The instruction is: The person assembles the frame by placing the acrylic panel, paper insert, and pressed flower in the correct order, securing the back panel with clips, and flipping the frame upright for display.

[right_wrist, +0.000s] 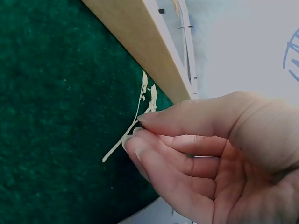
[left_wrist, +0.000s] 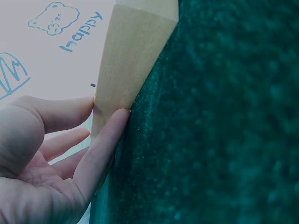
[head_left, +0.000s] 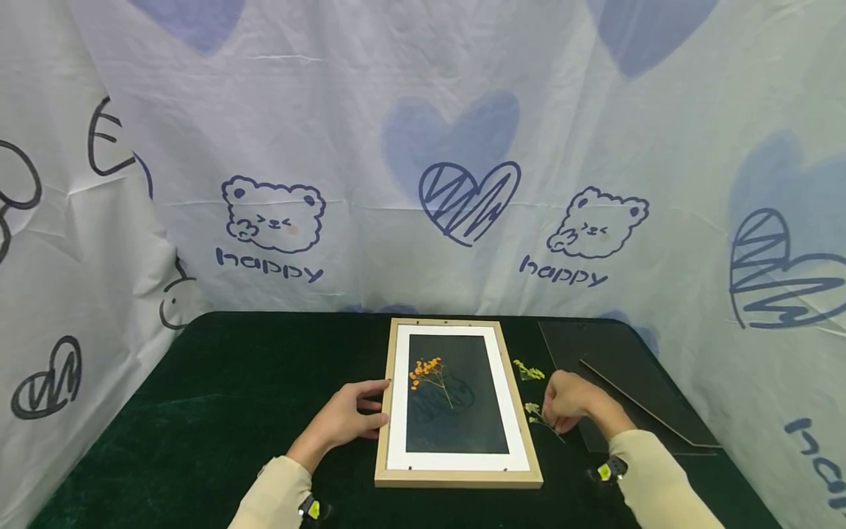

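On the green cloth lies a light wooden frame (head_left: 459, 483) with a white mat and dark centre. An orange-flowered sprig (head_left: 432, 373) rests inside it. My left hand (head_left: 345, 417) touches the frame's left side with fairly straight fingers and thumb; the left wrist view shows the fingertips against the wooden side (left_wrist: 126, 60). To the right of the frame, my right hand (head_left: 570, 400) pinches the stem of a pale sprig (right_wrist: 114, 148) between thumb and fingertips, its flower heads beside the frame. A yellow-green sprig (head_left: 529, 371) lies above that one in the head view.
A dark board (head_left: 562, 342) lies at the right back of the table, with another dark panel (head_left: 651, 404) resting over it at an angle. Behind the green tabletop (head_left: 264, 367) hangs a pale curtain (head_left: 370, 250) with hearts and bears.
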Demonstrator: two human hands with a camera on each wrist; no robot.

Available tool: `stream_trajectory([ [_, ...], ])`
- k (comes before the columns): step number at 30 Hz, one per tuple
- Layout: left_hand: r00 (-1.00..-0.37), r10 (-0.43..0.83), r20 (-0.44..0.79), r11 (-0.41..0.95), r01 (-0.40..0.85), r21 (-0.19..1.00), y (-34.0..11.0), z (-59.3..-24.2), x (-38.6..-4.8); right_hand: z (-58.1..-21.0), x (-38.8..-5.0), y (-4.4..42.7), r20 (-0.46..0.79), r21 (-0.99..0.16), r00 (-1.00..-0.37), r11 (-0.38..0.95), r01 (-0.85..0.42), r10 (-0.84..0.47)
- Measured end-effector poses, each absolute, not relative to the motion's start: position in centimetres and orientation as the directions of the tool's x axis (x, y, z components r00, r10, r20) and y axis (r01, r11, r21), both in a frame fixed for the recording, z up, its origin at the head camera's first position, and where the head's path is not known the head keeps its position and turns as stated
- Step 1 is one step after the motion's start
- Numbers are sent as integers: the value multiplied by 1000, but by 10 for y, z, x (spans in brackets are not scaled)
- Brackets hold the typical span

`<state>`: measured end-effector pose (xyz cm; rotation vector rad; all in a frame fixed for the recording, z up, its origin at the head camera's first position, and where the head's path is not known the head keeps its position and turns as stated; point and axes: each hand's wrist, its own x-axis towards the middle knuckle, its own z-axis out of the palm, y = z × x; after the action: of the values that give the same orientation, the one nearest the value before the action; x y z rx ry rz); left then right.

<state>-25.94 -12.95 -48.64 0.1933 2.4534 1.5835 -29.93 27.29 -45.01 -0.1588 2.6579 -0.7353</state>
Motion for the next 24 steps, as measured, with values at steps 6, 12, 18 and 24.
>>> stream_trajectory([
  [6, -969, 222, -107, 417, -5, 909, -129, -486, -259, -435, -303, 283, -316, -577, -925, 816, 11, -211],
  [12, -972, 205, -114, 432, -14, 902, -130, -485, -258, -413, -309, 273, -290, -655, -935, 755, 38, -205],
  [18, -972, 200, -124, 430, -27, 902, -129, -484, -258, -407, -318, 244, -265, -670, -946, 741, 41, -187],
  [24, -971, 206, -124, 423, -26, 906, -128, -485, -259, -416, -326, 208, -273, -634, -951, 771, 64, -146],
])
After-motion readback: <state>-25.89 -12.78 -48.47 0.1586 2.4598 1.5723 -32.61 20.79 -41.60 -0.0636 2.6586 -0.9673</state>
